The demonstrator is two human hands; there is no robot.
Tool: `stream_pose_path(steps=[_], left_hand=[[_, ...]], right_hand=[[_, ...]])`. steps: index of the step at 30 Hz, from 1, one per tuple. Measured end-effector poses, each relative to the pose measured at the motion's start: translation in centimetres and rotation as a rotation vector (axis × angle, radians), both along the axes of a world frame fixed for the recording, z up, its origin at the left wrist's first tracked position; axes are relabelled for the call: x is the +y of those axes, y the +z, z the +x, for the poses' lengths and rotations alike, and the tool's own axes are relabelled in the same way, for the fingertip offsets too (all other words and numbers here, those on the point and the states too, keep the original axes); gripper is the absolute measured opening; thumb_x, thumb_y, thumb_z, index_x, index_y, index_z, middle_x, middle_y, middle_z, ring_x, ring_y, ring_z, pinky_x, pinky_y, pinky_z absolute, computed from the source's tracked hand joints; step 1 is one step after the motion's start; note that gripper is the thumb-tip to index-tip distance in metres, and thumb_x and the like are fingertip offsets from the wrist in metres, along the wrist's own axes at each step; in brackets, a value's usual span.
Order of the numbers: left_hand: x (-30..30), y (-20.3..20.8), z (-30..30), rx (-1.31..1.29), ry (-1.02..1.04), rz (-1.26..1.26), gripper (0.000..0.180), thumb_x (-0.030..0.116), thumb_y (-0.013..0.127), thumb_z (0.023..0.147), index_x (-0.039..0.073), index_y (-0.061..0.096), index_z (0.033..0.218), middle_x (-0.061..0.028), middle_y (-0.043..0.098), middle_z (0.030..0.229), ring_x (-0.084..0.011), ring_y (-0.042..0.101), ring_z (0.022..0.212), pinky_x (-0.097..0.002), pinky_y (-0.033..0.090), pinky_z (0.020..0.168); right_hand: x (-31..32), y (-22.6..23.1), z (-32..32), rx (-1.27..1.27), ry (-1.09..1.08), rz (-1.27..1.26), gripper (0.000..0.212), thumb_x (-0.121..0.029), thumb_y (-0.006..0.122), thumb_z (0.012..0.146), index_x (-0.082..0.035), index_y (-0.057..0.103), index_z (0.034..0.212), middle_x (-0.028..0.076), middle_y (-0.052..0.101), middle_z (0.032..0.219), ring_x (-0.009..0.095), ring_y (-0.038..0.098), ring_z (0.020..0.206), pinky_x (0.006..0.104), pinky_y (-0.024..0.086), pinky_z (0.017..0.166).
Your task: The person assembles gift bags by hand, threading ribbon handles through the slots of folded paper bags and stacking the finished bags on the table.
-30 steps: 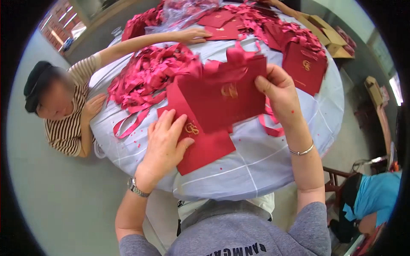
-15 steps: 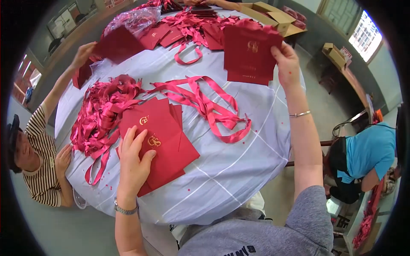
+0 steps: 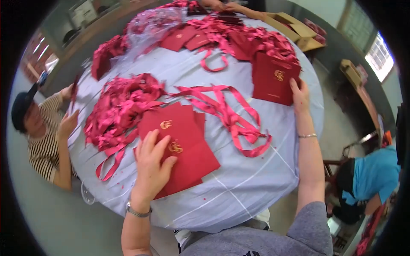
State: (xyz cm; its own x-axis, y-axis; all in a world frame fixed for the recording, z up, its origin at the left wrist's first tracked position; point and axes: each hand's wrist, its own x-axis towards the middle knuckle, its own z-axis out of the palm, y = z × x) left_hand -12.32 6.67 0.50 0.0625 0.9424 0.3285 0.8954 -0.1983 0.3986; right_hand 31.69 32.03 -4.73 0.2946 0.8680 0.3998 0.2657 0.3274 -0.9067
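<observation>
My left hand (image 3: 153, 170) lies with fingers spread on a loose stack of flat red paper bags (image 3: 192, 147) with gold emblems. Beyond the stack to the right, my right hand (image 3: 301, 94) grips the right edge of another red paper bag (image 3: 273, 81), its thumb on the front face. This bag is close to the far right part of the table; whether it rests there I cannot tell. A tangled pile of pink-red ribbons (image 3: 121, 109) is left of the stack. Several loose ribbon lengths (image 3: 226, 106) lie between my hands.
Along the far side of the round, cloth-covered table (image 3: 256, 192) are bags with ribbons (image 3: 245, 45) and clear plastic wrapping (image 3: 153, 27). A person in stripes (image 3: 49, 136) sits at the left. Across the table another person's hands (image 3: 222, 6) show. Cardboard boxes (image 3: 294, 30) stand behind.
My right hand has lowered the bag it holds toward the far right of the table. My left hand stays on the stack. The person at left has drawn a bag back toward themselves.
</observation>
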Motion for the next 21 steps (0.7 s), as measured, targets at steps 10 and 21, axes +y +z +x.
stream_pose_path(steps=[10,21], left_hand=[[-0.8,-0.2,-0.5,0.001,-0.006,0.067,0.05,0.017,0.073,0.077,0.004,0.058,0.124,-0.0232,0.046,0.137,-0.0376,0.041,0.13,-0.0513,0.028,0.109],[-1.1,-0.2,-0.5,-0.005,-0.006,0.074,0.049,0.02,0.072,0.079,0.005,0.058,0.124,-0.0238,0.046,0.136,-0.0381,0.041,0.13,-0.0517,0.027,0.109]], right_hand=[[-1.0,0.8,-1.5,-0.066,-0.007,0.012,0.042,-0.023,0.061,0.094,0.008,0.055,0.122,0.013,0.064,0.114,0.017,0.059,0.103,0.0288,0.046,0.091],[-0.7,0.4,-1.2,0.0,0.07,-0.012,0.037,-0.021,0.058,0.096,0.007,0.056,0.121,0.011,0.063,0.114,0.016,0.059,0.101,0.0281,0.046,0.09]])
